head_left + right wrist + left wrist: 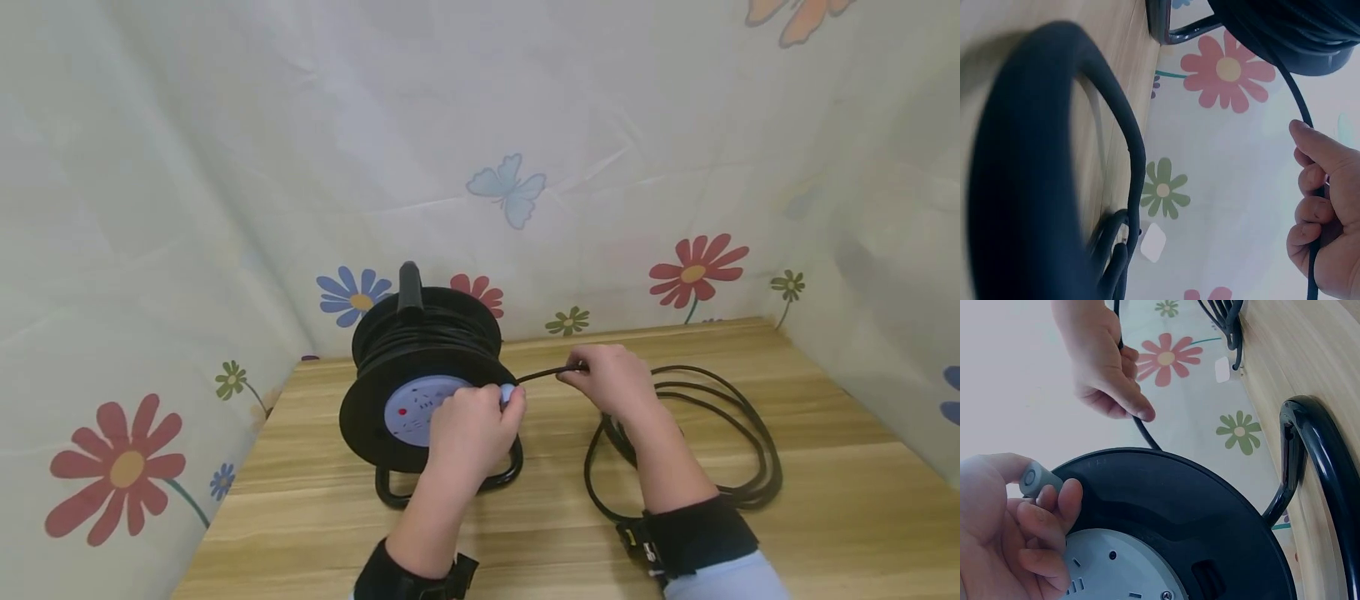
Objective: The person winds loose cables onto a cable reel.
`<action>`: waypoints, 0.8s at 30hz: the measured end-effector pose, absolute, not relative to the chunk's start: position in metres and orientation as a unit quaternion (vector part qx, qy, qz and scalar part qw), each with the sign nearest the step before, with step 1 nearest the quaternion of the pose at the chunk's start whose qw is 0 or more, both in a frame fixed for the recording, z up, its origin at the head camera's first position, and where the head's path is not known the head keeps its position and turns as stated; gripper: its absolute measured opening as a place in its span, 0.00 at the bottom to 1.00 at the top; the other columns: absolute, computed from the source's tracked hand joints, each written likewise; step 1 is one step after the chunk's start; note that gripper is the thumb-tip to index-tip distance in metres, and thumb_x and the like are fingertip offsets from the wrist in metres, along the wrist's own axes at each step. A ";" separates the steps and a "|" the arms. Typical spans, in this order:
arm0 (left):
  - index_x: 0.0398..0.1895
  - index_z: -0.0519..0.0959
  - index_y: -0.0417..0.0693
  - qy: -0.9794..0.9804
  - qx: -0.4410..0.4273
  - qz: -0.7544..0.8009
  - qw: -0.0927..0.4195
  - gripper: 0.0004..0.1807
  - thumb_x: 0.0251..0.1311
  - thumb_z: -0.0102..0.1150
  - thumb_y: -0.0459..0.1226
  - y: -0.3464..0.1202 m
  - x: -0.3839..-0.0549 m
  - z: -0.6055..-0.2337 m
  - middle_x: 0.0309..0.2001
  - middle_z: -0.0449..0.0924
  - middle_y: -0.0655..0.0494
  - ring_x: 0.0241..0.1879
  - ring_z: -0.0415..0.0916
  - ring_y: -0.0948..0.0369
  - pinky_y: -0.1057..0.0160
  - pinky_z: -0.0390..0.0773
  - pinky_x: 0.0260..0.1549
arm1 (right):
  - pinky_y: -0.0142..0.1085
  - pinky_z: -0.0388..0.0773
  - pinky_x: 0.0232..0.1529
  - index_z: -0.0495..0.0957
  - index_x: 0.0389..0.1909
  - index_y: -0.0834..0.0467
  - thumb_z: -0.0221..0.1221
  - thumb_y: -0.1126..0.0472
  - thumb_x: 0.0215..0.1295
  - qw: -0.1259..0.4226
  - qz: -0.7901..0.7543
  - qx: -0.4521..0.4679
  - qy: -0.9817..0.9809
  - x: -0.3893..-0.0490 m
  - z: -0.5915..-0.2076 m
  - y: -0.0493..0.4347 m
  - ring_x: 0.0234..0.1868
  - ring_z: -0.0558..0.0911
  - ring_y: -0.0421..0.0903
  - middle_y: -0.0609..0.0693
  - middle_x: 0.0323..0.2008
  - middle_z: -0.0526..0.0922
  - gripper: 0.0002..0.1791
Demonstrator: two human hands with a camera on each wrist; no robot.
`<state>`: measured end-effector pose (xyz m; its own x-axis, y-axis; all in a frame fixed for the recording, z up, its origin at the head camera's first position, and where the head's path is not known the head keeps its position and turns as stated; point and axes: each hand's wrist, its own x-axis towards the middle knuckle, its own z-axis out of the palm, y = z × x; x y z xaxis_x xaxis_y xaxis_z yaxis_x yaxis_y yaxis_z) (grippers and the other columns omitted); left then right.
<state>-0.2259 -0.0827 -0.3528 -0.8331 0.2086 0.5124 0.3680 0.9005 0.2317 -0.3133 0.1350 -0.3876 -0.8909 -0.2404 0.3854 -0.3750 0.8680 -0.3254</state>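
A black cable reel (pixel 367 421) stands on the table in the head view, with a pale blue socket panel (pixel 405 417) on its near face. My left hand (pixel 471 427) pinches the small blue-grey winding knob (pixel 1040 480) at the reel's right edge between thumb and fingers. Off to the right, my right hand (pixel 611 379) grips the black cable (pixel 542 374), which runs straight from the reel into the fingers. In the right wrist view, the curled fingers (pixel 1314 209) wrap round the cable. Dark turns of cable are wound on the drum.
Loose coils of cable (pixel 768 467) lie on the wooden table (pixel 300 533) beside and behind the right forearm. The reel's black tube stand (pixel 390 496) rests on the table, and its carrying handle (pixel 410 292) sticks up. A flower-printed cloth (pixel 600 250) hangs behind.
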 end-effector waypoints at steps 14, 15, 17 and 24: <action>0.07 0.63 0.54 -0.946 -0.139 -0.157 0.247 0.29 0.66 0.46 0.54 -0.081 -0.224 -0.352 0.08 0.59 0.61 0.09 0.59 0.62 0.64 0.57 0.06 | 0.39 0.69 0.20 0.80 0.29 0.47 0.64 0.48 0.61 0.138 0.209 0.156 -0.955 -0.303 -0.381 0.169 0.22 0.74 0.40 0.40 0.23 0.79 0.08; 0.07 0.63 0.54 -0.946 -0.139 -0.156 0.248 0.29 0.66 0.45 0.54 -0.081 -0.224 -0.352 0.08 0.58 0.61 0.09 0.59 0.62 0.64 0.57 0.06 | 0.39 0.69 0.20 0.80 0.30 0.47 0.64 0.48 0.61 0.139 0.208 0.154 -0.956 -0.302 -0.380 0.173 0.22 0.74 0.41 0.41 0.24 0.80 0.08; 0.07 0.63 0.53 -0.946 -0.138 -0.157 0.248 0.29 0.66 0.45 0.54 -0.081 -0.224 -0.352 0.07 0.58 0.61 0.09 0.59 0.62 0.64 0.57 0.06 | 0.39 0.69 0.20 0.81 0.32 0.48 0.63 0.49 0.62 0.139 0.206 0.149 -0.957 -0.302 -0.378 0.181 0.23 0.74 0.42 0.42 0.26 0.81 0.08; 0.07 0.63 0.53 -0.946 -0.138 -0.157 0.247 0.29 0.66 0.45 0.54 -0.082 -0.224 -0.352 0.07 0.58 0.61 0.08 0.59 0.62 0.64 0.57 0.06 | 0.41 0.65 0.20 0.80 0.38 0.47 0.61 0.47 0.64 0.128 0.202 0.118 -0.964 -0.300 -0.374 0.210 0.24 0.73 0.45 0.45 0.29 0.81 0.09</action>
